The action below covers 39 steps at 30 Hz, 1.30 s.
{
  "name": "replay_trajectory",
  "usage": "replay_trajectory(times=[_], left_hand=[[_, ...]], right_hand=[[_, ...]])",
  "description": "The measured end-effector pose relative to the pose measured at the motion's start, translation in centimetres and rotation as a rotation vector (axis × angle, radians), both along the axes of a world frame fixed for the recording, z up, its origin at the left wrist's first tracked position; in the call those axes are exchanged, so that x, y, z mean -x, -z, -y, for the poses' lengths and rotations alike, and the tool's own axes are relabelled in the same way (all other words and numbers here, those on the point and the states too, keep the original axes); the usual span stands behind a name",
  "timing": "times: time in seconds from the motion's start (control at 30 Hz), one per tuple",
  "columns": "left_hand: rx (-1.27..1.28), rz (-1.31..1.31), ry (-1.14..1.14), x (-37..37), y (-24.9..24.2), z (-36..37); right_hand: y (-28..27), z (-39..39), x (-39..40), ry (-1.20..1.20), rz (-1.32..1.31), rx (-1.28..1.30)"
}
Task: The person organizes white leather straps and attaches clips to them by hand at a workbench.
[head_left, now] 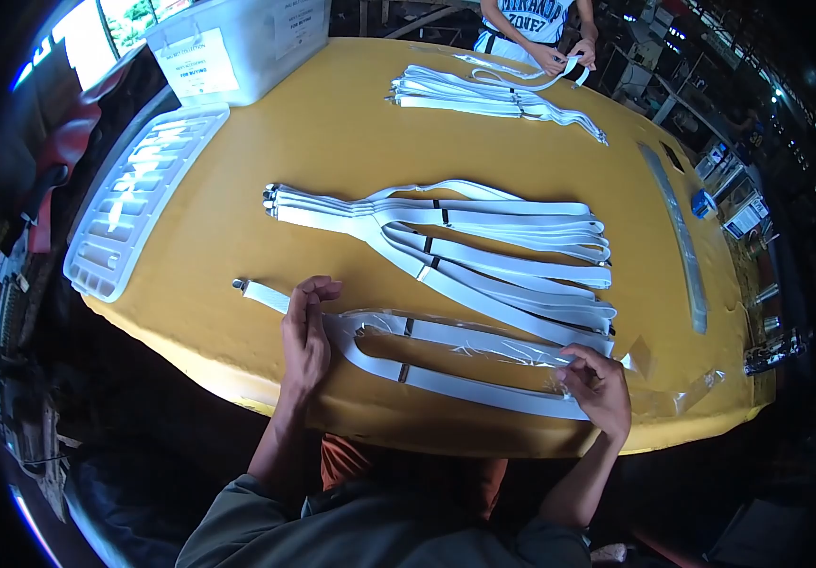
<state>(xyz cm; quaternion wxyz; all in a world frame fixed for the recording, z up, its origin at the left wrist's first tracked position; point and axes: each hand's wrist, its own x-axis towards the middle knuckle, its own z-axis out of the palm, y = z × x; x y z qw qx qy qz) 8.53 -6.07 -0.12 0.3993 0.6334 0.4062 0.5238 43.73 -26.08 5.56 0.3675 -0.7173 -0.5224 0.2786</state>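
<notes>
1. Currently, I have the left hand (307, 343) over the single pair of white suspenders (484, 389), near where its straps join. Its fingers are bent; I cannot tell from here whether they pinch the webbing.
2. Opposite it, I see the right hand (601, 390) curled at the looped ends and the clear plastic sleeve (521, 351); its grip is partly hidden, so I cannot say whether it is closed on either.
3. That pair lies along the near edge of the table (209, 237), its metal clip (240, 284) to the left. I judge that a hand at each end helps keep the straps flat. The sleeve runs along the upper strap, around it or merely over it, I cannot tell.
4. Just beyond lies a bundle of suspenders (521, 210), clips gathered left and loops fanned right, probably against tangling.
5. Farther off, a co-worker's hands (552, 61) hold a white strap (571, 66) near a second bundle (469, 97); a plastic lid (143, 194) lies beside the labelled bin (261, 66), presumably kept aside from the straps.
</notes>
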Motion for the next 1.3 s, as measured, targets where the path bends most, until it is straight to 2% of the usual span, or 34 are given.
replay_trajectory(times=[0.3,0.37,0.43,0.47,0.53,0.57,0.67,0.73,0.87,1.07,1.13,1.17,1.23,1.3], left_hand=[[-0.002,-0.012,0.005,-0.1,0.0,0.1],[-0.004,-0.032,0.004,-0.1,0.0,0.1],[0.025,-0.044,0.002,-0.3,-0.3,0.2],[0.023,-0.045,0.006,-0.3,-0.4,0.3],[0.046,-0.098,0.043,-0.2,-0.4,0.3],[0.046,-0.102,0.036,-0.1,-0.4,0.4],[0.002,-0.065,0.005,0.1,-0.3,0.4],[-0.017,0.116,-0.027,0.4,0.4,0.1],[0.016,0.224,-0.032,0.6,0.7,0.0],[0.109,0.043,0.056,0.2,-0.9,0.9],[-0.093,-0.284,0.329,0.7,-1.9,0.6],[-0.104,-0.279,0.362,0.6,-2.2,0.7],[-0.314,-0.609,0.418,0.0,-2.6,1.0],[-0.386,-0.763,0.472,-0.3,-2.8,1.4]], right_hand=[[0.6,2.0,-3.1,0.201,0.057,-0.24],[0.7,2.2,-3.2,0.238,0.003,-0.192],[2.2,2.3,-4.2,0.159,-0.166,-0.282],[2.7,2.5,-4.6,0.163,-0.166,-0.283],[3.4,2.6,-5.1,0.142,-0.418,-0.269],[3.7,2.7,-5.3,0.136,-0.423,-0.267],[4.2,2.6,-5.6,0.139,-0.61,-0.414],[4.4,2.8,-5.7,0.144,-0.605,-0.439],[5.3,3.0,-5.7,0.2,-0.576,-0.498],[5.7,3.2,-5.6,0.252,-0.572,-0.555],[5.4,3.1,-5.4,0.234,-0.578,-0.488],[5.5,2.9,-5.2,0.246,-0.572,-0.499],[5.2,2.7,-4.5,0.324,-0.566,-0.501],[4.2,2.9,-4.3,0.313,-0.653,-0.469]])
